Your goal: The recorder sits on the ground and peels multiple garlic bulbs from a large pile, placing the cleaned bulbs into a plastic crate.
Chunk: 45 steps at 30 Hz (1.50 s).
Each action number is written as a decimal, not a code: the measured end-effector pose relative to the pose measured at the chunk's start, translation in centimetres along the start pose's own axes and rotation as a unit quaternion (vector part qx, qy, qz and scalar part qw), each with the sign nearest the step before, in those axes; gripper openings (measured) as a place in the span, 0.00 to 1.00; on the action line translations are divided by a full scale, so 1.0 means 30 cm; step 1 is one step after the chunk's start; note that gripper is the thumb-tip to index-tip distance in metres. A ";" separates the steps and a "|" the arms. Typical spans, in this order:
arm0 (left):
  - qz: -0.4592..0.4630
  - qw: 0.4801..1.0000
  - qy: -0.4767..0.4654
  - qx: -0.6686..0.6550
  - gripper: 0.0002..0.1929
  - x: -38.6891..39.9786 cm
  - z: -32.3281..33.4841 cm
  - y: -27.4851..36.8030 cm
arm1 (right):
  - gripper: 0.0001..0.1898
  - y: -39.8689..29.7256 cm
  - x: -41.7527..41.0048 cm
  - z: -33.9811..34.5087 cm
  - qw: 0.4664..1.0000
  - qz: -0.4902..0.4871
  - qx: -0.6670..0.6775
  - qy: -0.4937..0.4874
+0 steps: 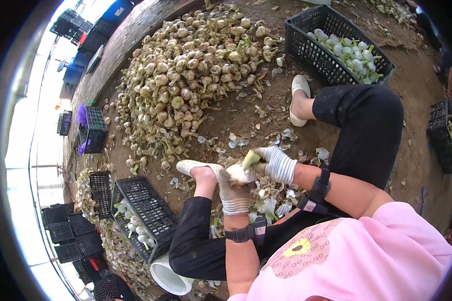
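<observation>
A garlic bulb (238,174), white with a thick pale-green cut stem, is between my two gloved hands. My left hand (235,193), in a striped knit glove with dirty fingers, holds the bulb from below and the left. At the stem is my right hand (277,164), in a matching glove, its fingers bent against the stem and the bulb's side; the fingertips are partly hidden and blurred. Loose garlic skins (269,207) lie under the hands between my legs. Beyond them a large heap of unpeeled garlic bulbs (184,75) covers the soil.
A black plastic crate (309,56) of cleaned white bulbs stands at upper right. Another crate (147,203), tilted and holding white bulbs, is left of my left leg, beside a white bucket (171,276). Another person (111,288) is at lower left. More crates (444,139) stand around.
</observation>
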<state>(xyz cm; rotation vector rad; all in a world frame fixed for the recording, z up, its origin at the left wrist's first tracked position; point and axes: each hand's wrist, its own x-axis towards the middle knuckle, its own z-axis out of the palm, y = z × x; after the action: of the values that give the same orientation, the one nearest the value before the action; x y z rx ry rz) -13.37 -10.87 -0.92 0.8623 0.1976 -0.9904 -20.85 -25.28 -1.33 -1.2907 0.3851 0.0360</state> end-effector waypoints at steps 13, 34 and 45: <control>0.093 0.981 0.158 0.055 0.17 0.066 0.016 -0.035 | 0.09 0.113 0.065 0.025 0.947 0.146 0.259 0.121; 0.385 0.529 0.073 0.753 0.07 -0.091 0.078 0.071 | 0.27 0.053 0.003 -0.008 0.995 -0.053 -0.068 -0.056; 0.140 0.930 0.140 0.309 0.04 -0.054 0.022 0.088 | 0.32 0.048 -0.005 -0.051 0.973 -0.037 0.104 -0.202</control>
<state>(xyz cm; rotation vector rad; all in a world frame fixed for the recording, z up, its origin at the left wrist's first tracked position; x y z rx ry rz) -12.32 -9.61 1.77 1.5682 -0.0056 -0.6546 -21.74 -26.28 -2.96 -1.0566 -0.0103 0.1890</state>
